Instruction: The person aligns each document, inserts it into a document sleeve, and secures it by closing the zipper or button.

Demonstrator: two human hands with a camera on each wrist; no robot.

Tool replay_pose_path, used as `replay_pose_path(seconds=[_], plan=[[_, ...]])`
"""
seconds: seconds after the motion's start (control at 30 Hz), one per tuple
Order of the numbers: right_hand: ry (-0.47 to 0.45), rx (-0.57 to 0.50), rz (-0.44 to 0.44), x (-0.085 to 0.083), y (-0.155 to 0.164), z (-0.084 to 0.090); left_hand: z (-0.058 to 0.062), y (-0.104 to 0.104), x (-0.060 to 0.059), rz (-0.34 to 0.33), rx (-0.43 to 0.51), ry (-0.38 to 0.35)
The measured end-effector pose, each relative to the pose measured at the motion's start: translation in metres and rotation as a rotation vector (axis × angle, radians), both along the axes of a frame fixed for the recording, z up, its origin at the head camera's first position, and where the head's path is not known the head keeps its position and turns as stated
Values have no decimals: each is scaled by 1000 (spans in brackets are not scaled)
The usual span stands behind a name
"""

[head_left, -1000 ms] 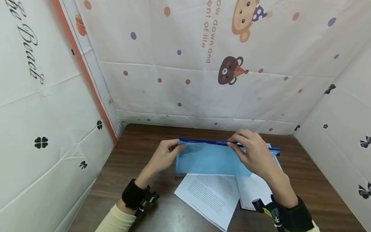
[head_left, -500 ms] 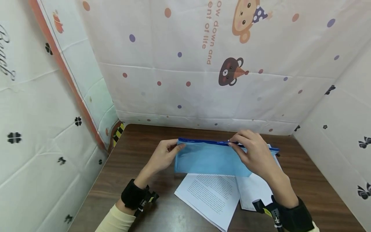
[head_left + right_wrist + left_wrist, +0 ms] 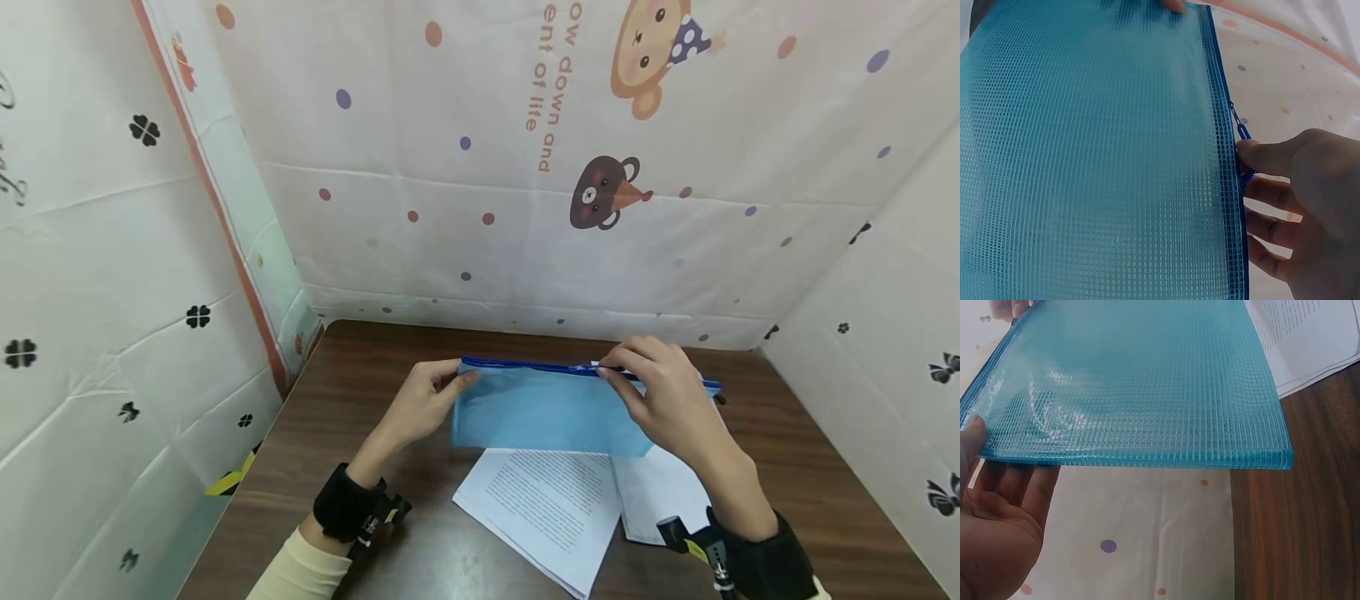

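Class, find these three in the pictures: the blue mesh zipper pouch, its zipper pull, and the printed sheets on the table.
blue mesh zipper pouch (image 3: 540, 412), head view, middle of its mesh face.
zipper pull (image 3: 1242, 129), right wrist view, the small blue tab.
printed sheets (image 3: 551, 500), head view, text area of the top page.

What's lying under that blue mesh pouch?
Printed paper sheets lie on the table beneath the blue mesh pouch, which both hands hold up. The pouch hides the sheets' far edges, and its contents cannot be made out.
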State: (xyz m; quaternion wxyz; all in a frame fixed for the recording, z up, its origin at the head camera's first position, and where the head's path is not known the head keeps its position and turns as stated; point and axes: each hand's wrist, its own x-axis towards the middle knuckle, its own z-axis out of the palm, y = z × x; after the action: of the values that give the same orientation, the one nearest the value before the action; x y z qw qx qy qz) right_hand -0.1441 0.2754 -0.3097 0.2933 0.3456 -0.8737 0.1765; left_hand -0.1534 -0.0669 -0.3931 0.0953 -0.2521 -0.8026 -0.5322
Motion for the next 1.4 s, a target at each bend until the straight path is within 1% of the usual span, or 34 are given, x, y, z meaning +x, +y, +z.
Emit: replay_pose_path(seconds=[0.23, 0.5, 0.7, 0.9, 1.2, 1.4], plan=[[28, -4, -28, 5, -1, -3, -2, -1, 0, -25, -5, 27], [49, -10, -51, 10, 3, -6, -4, -5, 2, -28, -13, 51], [71, -15, -59, 14, 6, -9, -7, -10, 3, -17, -6, 38], [77, -20, -66, 18, 7, -12, -9, -13, 4, -27, -4, 38], [73, -16, -74, 17, 14, -7, -4, -13, 5, -15, -5, 42], [77, -5, -87, 15, 21, -5, -3, -15, 4, 9, -2, 5]])
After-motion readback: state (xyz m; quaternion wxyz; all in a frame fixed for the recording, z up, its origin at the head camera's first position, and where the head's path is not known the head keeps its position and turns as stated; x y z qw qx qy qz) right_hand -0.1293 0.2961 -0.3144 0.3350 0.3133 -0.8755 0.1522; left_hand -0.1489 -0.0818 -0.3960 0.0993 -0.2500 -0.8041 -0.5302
